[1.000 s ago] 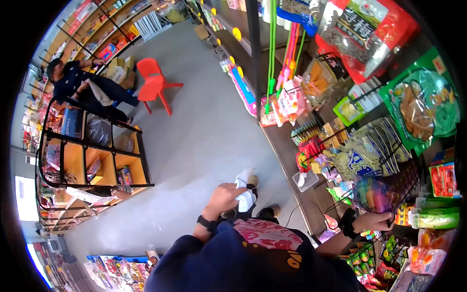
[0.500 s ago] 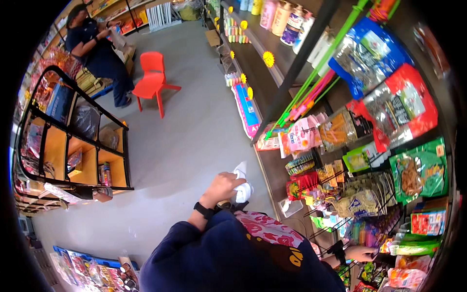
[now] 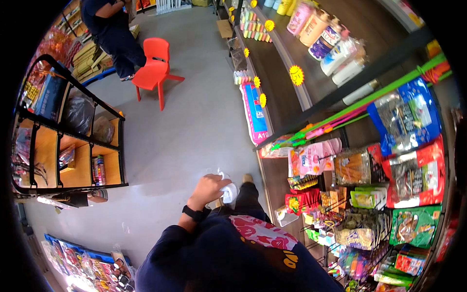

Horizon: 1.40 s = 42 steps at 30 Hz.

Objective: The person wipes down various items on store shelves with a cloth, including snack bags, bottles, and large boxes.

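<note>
My left hand [image 3: 209, 190], with a black band on its wrist, is closed round a crumpled white cloth [image 3: 230, 193] in front of my body. Part of the cloth hangs out past the fingers, above the grey floor. My right hand does not show; my torso and the lower edge of the picture leave that side hidden. On my right, hanging packets fill a rack, among them a green packet [image 3: 415, 226], a red packet [image 3: 416, 175] and a blue packet [image 3: 406, 117].
Dark shelves [image 3: 265, 63] with bottles [image 3: 321, 36] run along my right. A red chair [image 3: 154, 73] stands ahead on the grey floor [image 3: 194, 131], near a person [image 3: 114, 34] in dark clothes. To the left is a black-framed wooden shelf unit [image 3: 73, 146]; packaged goods [image 3: 92, 265] lie at lower left.
My right hand, earlier at the hanging packets, has gone out of view. My left hand still holds the cloth, a little lower left. The view has shifted, and my leg and shoe now show.
</note>
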Each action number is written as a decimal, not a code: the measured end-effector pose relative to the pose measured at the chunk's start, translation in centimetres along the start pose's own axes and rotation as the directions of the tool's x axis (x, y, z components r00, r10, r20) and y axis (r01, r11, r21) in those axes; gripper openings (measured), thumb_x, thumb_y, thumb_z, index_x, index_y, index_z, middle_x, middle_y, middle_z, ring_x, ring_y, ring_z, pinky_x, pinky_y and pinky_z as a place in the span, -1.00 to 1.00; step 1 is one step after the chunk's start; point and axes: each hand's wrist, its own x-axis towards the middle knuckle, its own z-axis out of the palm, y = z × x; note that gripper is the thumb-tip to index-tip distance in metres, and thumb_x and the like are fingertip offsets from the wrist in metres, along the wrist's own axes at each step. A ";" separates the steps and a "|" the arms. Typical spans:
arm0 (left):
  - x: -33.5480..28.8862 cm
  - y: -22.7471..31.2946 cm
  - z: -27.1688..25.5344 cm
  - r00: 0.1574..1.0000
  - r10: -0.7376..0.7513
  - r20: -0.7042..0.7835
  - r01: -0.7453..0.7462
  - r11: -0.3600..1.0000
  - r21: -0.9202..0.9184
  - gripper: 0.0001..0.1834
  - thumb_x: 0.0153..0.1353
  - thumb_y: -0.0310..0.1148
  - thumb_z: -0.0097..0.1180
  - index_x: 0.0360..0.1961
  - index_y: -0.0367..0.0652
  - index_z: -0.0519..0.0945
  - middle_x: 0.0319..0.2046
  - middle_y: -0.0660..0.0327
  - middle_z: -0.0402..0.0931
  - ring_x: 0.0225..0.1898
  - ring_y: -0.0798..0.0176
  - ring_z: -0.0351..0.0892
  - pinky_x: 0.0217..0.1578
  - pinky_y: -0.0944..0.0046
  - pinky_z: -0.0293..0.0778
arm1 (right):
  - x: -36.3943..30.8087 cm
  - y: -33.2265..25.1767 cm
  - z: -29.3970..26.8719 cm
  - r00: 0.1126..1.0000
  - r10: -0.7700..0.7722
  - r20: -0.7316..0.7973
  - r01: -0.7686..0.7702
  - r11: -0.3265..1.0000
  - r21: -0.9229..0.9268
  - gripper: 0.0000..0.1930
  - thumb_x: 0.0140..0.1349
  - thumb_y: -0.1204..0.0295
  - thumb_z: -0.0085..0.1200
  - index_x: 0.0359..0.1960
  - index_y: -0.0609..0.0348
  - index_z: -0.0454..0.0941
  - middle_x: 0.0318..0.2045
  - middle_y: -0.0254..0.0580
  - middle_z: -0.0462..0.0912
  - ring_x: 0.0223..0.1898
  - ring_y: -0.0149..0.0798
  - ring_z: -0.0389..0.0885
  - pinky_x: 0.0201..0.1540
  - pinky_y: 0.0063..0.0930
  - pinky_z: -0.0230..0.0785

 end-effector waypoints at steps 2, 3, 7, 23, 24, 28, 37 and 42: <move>0.8 -1.5 -0.1 1.000 -0.009 0.017 0.009 1.000 -0.004 -0.70 -0.18 -0.42 0.15 -0.30 -0.03 0.64 -0.58 0.18 0.48 -0.48 0.03 0.52 -0.42 0.09 0.44 | -4.7 0.2 4.2 0.975 0.008 0.223 0.002 0.999 -0.045 -0.57 0.29 0.13 0.00 -0.14 0.36 0.43 -0.33 0.16 0.56 -0.32 0.01 0.54 -0.27 -0.13 0.37; 1.7 -2.6 -0.5 0.999 0.029 0.022 -0.030 0.999 0.023 -0.69 -0.21 -0.43 0.16 -0.32 -0.03 0.63 -0.58 0.19 0.47 -0.49 0.05 0.52 -0.44 0.09 0.44 | -6.9 0.0 6.4 0.942 0.019 0.335 0.005 0.997 -0.072 -0.59 0.29 0.15 -0.01 -0.13 0.35 0.43 -0.32 0.17 0.56 -0.31 0.02 0.54 -0.27 -0.13 0.37; 7.3 -5.0 -2.5 0.995 0.099 -0.002 -0.099 0.994 0.045 -0.67 -0.26 -0.48 0.18 -0.33 -0.07 0.60 -0.60 0.21 0.43 -0.49 0.07 0.52 -0.45 0.09 0.43 | -13.6 -1.6 15.0 0.627 0.162 0.762 0.026 0.973 -0.228 -0.63 0.30 0.19 -0.04 -0.11 0.31 0.43 -0.30 0.18 0.56 -0.29 0.05 0.54 -0.26 -0.11 0.37; 29.2 -22.0 -17.1 0.956 -0.236 -0.176 0.269 0.943 0.195 -0.60 -0.17 -0.51 0.12 -0.19 -0.09 0.61 -0.49 0.13 0.48 -0.41 0.00 0.51 -0.36 0.08 0.44 | -36.3 -39.3 49.2 -0.449 -0.498 0.741 -0.103 0.853 0.511 -0.71 0.26 0.40 0.05 -0.01 0.21 0.45 -0.25 -0.13 0.58 -0.24 -0.25 0.56 -0.13 -0.43 0.41; 29.9 -23.4 -17.0 0.953 -0.240 -0.183 0.274 0.943 0.190 -0.60 -0.17 -0.51 0.12 -0.19 -0.09 0.61 -0.49 0.13 0.48 -0.41 0.00 0.51 -0.36 0.08 0.44 | -38.0 -43.0 48.7 -0.531 -0.495 0.687 -0.090 0.840 0.535 -0.66 0.25 0.36 0.08 0.03 0.21 0.42 -0.22 -0.11 0.57 -0.26 -0.24 0.57 -0.16 -0.40 0.42; 33.5 -29.4 -16.7 0.955 -0.242 -0.173 0.237 0.970 -0.054 -0.58 -0.10 -0.48 0.14 -0.11 -0.13 0.59 -0.44 0.09 0.50 -0.35 -0.05 0.53 -0.29 0.07 0.48 | -44.9 -51.9 49.8 -0.727 -0.524 0.444 -0.096 0.718 0.690 -0.39 0.16 0.29 0.18 0.20 0.25 0.24 0.03 -0.02 0.45 -0.08 -0.21 0.53 -0.01 -0.41 0.36; 44.1 -42.8 -23.2 1.000 0.014 0.009 -0.013 0.991 -0.131 -0.65 -0.02 -0.38 0.12 -0.13 -0.12 0.61 -0.40 0.06 0.54 -0.33 -0.04 0.56 -0.27 0.06 0.49 | -51.7 -63.4 58.3 -0.521 -0.515 0.681 -0.026 0.807 0.590 -0.58 0.14 0.39 0.11 0.04 0.26 0.43 -0.02 0.08 0.52 0.04 0.06 0.47 0.09 -0.26 0.31; 48.0 -49.6 -24.9 0.994 -0.027 0.104 0.044 0.985 -0.166 -0.66 0.02 -0.33 0.11 -0.12 -0.13 0.60 -0.37 0.05 0.57 -0.32 -0.06 0.57 -0.25 0.04 0.50 | -51.7 -68.0 61.3 -0.478 -0.581 0.659 0.219 0.647 0.730 -0.77 0.17 0.49 -0.02 -0.14 0.27 0.48 -0.20 0.16 0.57 -0.12 0.18 0.51 -0.07 -0.13 0.36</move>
